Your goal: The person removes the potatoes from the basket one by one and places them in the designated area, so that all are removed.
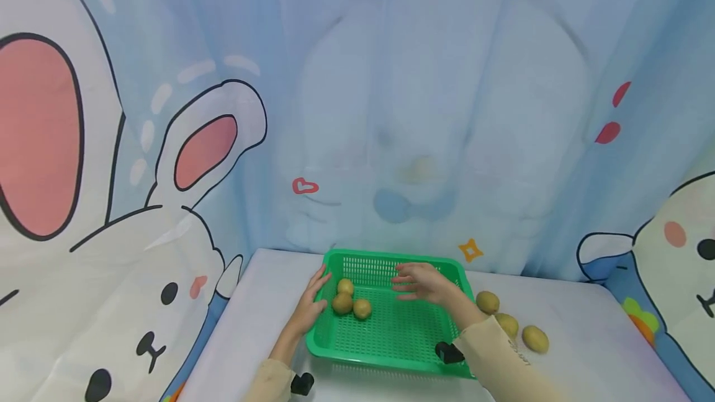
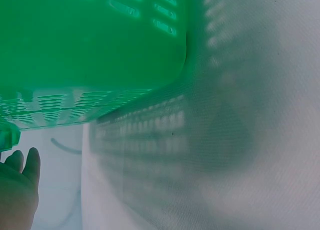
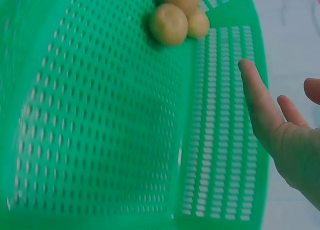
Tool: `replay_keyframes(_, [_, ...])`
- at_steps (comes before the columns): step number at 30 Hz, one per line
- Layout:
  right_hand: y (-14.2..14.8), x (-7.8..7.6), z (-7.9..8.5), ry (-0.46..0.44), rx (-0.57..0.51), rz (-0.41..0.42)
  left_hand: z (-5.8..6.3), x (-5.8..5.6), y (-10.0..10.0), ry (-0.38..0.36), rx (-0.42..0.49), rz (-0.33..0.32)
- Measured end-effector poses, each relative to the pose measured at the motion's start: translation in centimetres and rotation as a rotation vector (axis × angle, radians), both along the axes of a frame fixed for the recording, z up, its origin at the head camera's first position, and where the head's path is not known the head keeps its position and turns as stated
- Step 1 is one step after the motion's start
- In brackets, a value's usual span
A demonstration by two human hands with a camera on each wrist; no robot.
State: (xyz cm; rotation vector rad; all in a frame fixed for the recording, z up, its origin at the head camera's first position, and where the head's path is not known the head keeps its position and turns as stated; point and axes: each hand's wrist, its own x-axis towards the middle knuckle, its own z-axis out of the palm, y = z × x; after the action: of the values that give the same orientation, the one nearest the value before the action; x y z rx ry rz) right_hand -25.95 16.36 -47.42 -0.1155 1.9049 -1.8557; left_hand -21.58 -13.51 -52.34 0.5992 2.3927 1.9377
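A green plastic basket (image 1: 391, 352) with slotted sides stands on the table. Three potatoes (image 1: 342, 303) lie together inside, by its left wall. My left hand (image 1: 306, 310) is at the basket's left rim, fingers extended along it; the left wrist view has its fingers (image 2: 31, 166) right by the rim. Over the right half of the basket hovers my right hand (image 1: 426, 284), fingers spread and nothing in them. From the right wrist, the same hand (image 3: 280, 125) shows above the slotted wall, apart from the potatoes (image 3: 170, 24).
Three more potatoes (image 1: 507, 325) lie on the white table (image 1: 586, 352) just right of the basket. A blue curtain (image 1: 357, 110) printed with cartoon rabbits hangs behind the table and along its sides.
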Motion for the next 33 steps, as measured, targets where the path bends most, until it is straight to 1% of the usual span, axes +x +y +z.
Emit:
replay_keyframes(3, [-1.3, 0.0, -0.8, -0.012, -0.002, -0.014, -0.2, 0.2, -0.1, -0.003, 0.001, 0.002])
replay_keyframes(7, [-2.6, -0.2, -1.6, -0.017, 0.015, -0.049, -0.1, 0.0, 0.0, 0.005, -0.002, 0.010])
replay_keyframes(10, [-3.7, -0.4, -2.3, -0.026, 0.012, -0.056, 0.2, 0.0, -0.1, 0.007, -0.009, 0.024])
replay_keyframes(13, [-4.9, -0.6, -3.1, -0.040, 0.012, -0.052, 0.2, 0.0, -0.2, 0.000, -0.011, 0.026])
replay_keyframes(17, [-6.2, -0.9, -4.2, -0.068, 0.033, -0.073, -2.0, -1.0, -0.2, 0.004, -0.004, 0.027])
replay_keyframes(20, [-6.8, -1.2, -4.8, -0.087, 0.051, -0.108, -3.6, -1.6, -0.1, 0.012, 0.001, 0.044])
replay_keyframes(22, [-7.0, -1.3, -5.0, -0.097, 0.066, -0.121, -3.9, -1.6, -0.2, 0.020, -0.002, 0.050])
replay_keyframes(25, [-7.4, -1.5, -5.2, -0.128, 0.075, -0.149, -3.9, -1.5, -0.2, 0.009, 0.004, 0.066])
replay_keyframes(28, [-7.5, -1.6, -5.3, -0.161, 0.075, -0.164, -3.6, -1.5, -0.1, 0.008, -0.007, 0.075])
replay_keyframes(30, [-7.6, -1.6, -5.3, -0.173, 0.080, -0.168, -3.1, -1.4, 0.0, 0.004, -0.001, 0.073])
replay_keyframes(33, [-7.6, -1.5, -5.4, -0.174, 0.109, -0.159, -1.9, -0.8, 0.1, 0.014, 0.005, 0.052])
